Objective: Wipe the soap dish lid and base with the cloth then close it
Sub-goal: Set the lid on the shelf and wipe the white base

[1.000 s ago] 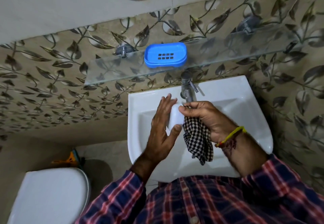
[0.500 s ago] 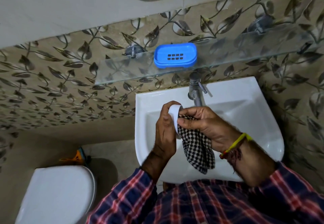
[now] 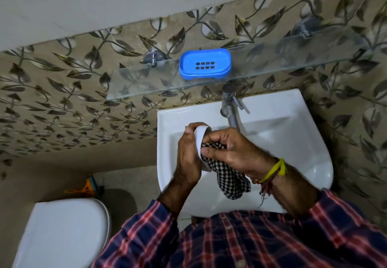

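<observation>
Over the white sink, my left hand (image 3: 187, 154) grips the white soap dish lid (image 3: 200, 135), which stands on edge with its hollow side turned to the right. My right hand (image 3: 232, 150) holds a black-and-white checked cloth (image 3: 228, 175) pressed into the lid's hollow side; the cloth's loose end hangs below both hands. The blue soap dish base (image 3: 205, 63), with drain slots in its middle, sits open on the glass shelf (image 3: 134, 83) above the tap, apart from both hands.
A metal tap (image 3: 229, 106) juts out just behind my hands. The sink (image 3: 293, 133) is fixed to a leaf-patterned tiled wall. A white toilet lid (image 3: 62, 232) is at the lower left, with an orange object (image 3: 83, 189) on the floor behind it.
My left hand has turned the lid from lying flat against my palm to standing on edge. My right hand has pushed the cloth into its hollow side. The view shifted slightly.
</observation>
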A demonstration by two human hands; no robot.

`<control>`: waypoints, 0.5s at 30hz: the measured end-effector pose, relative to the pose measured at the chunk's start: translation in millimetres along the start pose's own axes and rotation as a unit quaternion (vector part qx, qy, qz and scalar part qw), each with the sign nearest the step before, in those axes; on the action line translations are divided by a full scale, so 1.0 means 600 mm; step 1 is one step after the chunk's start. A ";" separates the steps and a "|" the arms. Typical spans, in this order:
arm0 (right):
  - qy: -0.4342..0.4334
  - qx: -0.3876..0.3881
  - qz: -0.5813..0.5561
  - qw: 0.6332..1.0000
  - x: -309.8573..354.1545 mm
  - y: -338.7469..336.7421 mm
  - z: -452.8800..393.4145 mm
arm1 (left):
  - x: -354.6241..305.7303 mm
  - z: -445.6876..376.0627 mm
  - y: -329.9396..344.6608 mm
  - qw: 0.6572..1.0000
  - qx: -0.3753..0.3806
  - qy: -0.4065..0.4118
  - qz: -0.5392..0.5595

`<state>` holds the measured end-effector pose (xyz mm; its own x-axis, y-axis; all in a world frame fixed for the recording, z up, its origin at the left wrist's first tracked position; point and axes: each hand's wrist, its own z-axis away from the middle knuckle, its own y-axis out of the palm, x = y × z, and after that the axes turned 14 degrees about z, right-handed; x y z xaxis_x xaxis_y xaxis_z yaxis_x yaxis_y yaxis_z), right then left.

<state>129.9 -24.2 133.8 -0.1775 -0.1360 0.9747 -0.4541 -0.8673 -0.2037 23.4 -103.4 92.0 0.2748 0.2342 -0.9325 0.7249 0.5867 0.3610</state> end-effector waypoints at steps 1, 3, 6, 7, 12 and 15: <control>-0.004 0.011 0.015 1.000 -0.002 -0.002 0.001 | 0.000 0.004 0.002 0.999 -0.015 -0.031 0.020; -0.004 0.006 0.039 0.999 -0.005 -0.005 0.003 | -0.006 0.009 0.014 0.992 -0.053 -0.095 0.062; -0.015 -0.029 0.085 0.996 -0.004 0.000 0.004 | -0.022 -0.006 0.027 0.986 -0.059 -0.143 0.060; -0.010 -0.051 0.074 0.996 -0.005 0.001 0.003 | -0.026 -0.009 0.027 0.985 -0.051 -0.155 0.051; 0.097 -0.144 -0.155 0.973 -0.007 -0.004 -0.012 | -0.006 0.020 0.019 0.992 -0.026 -0.124 0.012; 0.123 -0.129 -0.173 0.969 -0.004 -0.008 -0.017 | -0.004 0.027 0.028 0.991 -0.028 -0.129 -0.017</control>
<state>123.8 -14.6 131.4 -0.1634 0.2869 0.9439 -0.7217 -0.6871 0.0840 45.1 -106.8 100.2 0.4088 0.0109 -0.9126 0.7023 0.6348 0.3222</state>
